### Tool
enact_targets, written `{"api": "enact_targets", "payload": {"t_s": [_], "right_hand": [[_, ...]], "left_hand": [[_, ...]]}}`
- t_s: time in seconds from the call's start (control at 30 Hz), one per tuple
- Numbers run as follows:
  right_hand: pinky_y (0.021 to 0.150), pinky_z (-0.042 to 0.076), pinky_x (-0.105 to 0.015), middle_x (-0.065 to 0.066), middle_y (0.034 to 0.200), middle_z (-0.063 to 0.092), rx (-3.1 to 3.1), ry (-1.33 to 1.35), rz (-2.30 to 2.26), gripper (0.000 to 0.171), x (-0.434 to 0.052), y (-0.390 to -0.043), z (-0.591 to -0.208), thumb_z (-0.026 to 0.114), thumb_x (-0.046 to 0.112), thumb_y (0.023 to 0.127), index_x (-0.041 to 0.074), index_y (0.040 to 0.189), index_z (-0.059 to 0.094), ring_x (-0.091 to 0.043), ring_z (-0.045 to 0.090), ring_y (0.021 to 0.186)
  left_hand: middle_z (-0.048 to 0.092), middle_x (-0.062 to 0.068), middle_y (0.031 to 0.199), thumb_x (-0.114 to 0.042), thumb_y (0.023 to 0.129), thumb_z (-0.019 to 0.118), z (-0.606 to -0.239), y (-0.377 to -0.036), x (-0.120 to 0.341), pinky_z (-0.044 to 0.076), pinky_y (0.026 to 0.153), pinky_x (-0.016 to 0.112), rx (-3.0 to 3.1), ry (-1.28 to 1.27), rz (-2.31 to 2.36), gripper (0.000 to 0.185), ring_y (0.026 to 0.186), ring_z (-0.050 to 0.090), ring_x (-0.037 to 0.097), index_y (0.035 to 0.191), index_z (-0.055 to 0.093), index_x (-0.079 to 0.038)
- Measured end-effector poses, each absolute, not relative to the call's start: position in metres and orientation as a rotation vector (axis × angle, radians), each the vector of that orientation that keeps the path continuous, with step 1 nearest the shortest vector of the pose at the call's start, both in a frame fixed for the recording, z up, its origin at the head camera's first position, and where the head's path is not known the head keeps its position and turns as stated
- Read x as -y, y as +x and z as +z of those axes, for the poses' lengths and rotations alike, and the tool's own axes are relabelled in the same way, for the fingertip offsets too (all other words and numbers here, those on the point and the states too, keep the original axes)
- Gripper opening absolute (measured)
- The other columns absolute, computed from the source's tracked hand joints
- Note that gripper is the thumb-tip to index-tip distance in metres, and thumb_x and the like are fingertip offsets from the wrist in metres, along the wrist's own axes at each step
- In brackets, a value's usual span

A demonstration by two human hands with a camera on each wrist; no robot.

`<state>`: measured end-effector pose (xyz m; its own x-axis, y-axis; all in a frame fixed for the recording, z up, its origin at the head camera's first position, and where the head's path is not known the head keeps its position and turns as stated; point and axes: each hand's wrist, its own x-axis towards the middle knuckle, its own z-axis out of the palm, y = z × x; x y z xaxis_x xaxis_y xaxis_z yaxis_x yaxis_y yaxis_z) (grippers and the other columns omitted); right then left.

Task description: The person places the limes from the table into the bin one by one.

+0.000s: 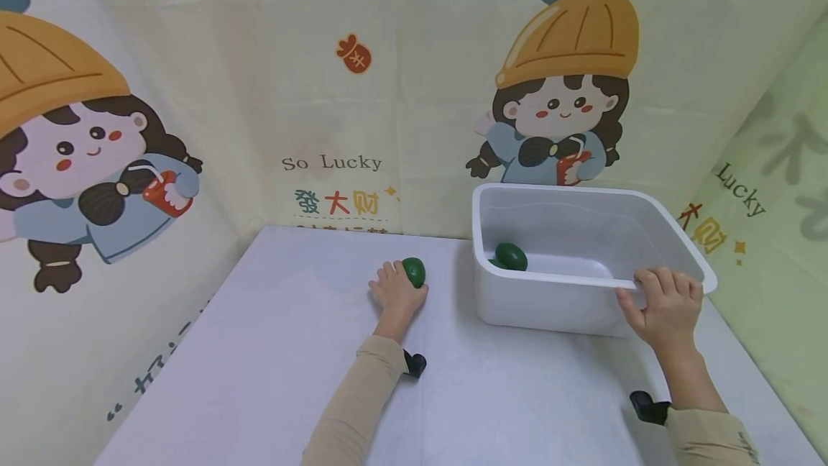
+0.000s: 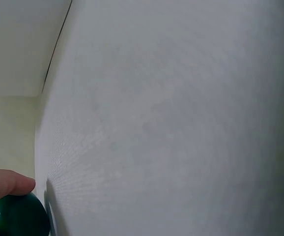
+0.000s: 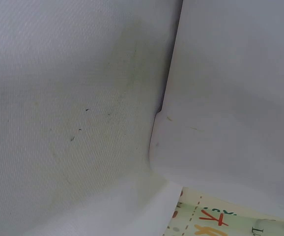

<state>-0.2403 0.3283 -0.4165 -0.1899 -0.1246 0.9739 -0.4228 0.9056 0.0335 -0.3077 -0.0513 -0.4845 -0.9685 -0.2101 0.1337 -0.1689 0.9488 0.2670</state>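
Around a smooth, dark green oval fruit that looks like an avocado (image 1: 414,272), my left hand (image 1: 397,292) has its fingers curled, low over the table left of the bin. The left wrist view shows the thumb (image 2: 14,182) over this green fruit (image 2: 21,216). My right hand (image 1: 669,308) grips the near rim of a white plastic bin (image 1: 550,300) close to its right corner, thumb outside. Inside the bin at the left lies a similar green fruit (image 1: 512,256), with part of another beside it, mostly hidden by the near wall. The right hand is out of its wrist view.
A white cloth covers the table (image 1: 259,380). Behind it hangs a printed cloth backdrop (image 1: 427,128), close to the bin's far side. Black wrist-worn pieces (image 1: 415,364) stick out near both sleeves. The bin's outer wall (image 3: 230,123) fills the right wrist view's right side.
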Motion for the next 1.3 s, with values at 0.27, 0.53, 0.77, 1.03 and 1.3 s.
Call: {"api": "enact_targets", "payload": {"t_s": [0.27, 0.53, 0.77, 1.03, 1.3], "right_hand": [[0.063, 0.021, -0.052, -0.02, 0.071, 0.047, 1.764, 0.415, 0.285, 0.062, -0.329, -0.24, -0.416, 0.038, 0.059, 0.087, -0.002, 0.077, 0.05, -0.039, 0.036, 0.067], [0.064, 0.021, -0.052, -0.02, 0.072, 0.047, 1.768, 0.413, 0.281, 0.062, -0.329, -0.24, -0.416, 0.038, 0.059, 0.087, -0.002, 0.078, 0.05, -0.039, 0.036, 0.067], [0.063, 0.021, -0.052, -0.02, 0.071, 0.047, 1.774, 0.41, 0.279, 0.062, -0.329, -0.239, -0.417, 0.038, 0.059, 0.087, -0.002, 0.078, 0.049, -0.038, 0.035, 0.066], [0.063, 0.02, -0.051, -0.02, 0.071, 0.047, 1.771, 0.411, 0.273, 0.062, -0.329, -0.24, -0.417, 0.038, 0.058, 0.087, -0.002, 0.078, 0.049, -0.038, 0.034, 0.065], [0.063, 0.021, -0.052, -0.02, 0.071, 0.048, 1.77, 0.414, 0.28, 0.062, -0.33, -0.241, -0.417, 0.038, 0.058, 0.087, -0.002, 0.078, 0.05, -0.038, 0.035, 0.066]], "left_hand": [[0.044, 0.016, 0.11, -0.05, 0.073, 0.062, -0.484, -0.307, 0.051, 0.033, 0.088, 0.053, 2.937, 0.276, -0.397, 0.07, 0.106, 0.042, 0.032, 0.12, 0.045, -0.001], [0.044, 0.017, 0.112, -0.051, 0.074, 0.063, -0.481, -0.305, 0.051, 0.032, 0.088, 0.052, 2.943, 0.278, -0.43, 0.073, 0.107, 0.042, 0.032, 0.123, 0.044, -0.001], [0.043, 0.017, 0.113, -0.054, 0.074, 0.063, -0.478, -0.305, 0.049, 0.032, 0.088, 0.051, 2.895, 0.249, -0.458, 0.073, 0.108, 0.041, 0.031, 0.121, 0.044, -0.002], [0.041, 0.018, 0.118, -0.053, 0.074, 0.064, -0.468, -0.308, 0.048, 0.029, 0.091, 0.053, 2.854, 0.217, -0.516, 0.074, 0.111, 0.038, 0.033, 0.124, 0.043, -0.001], [0.041, 0.017, 0.117, -0.052, 0.074, 0.064, -0.454, -0.308, 0.047, 0.029, 0.091, 0.052, 2.836, 0.199, -0.539, 0.073, 0.111, 0.038, 0.032, 0.123, 0.043, -0.002]]}}
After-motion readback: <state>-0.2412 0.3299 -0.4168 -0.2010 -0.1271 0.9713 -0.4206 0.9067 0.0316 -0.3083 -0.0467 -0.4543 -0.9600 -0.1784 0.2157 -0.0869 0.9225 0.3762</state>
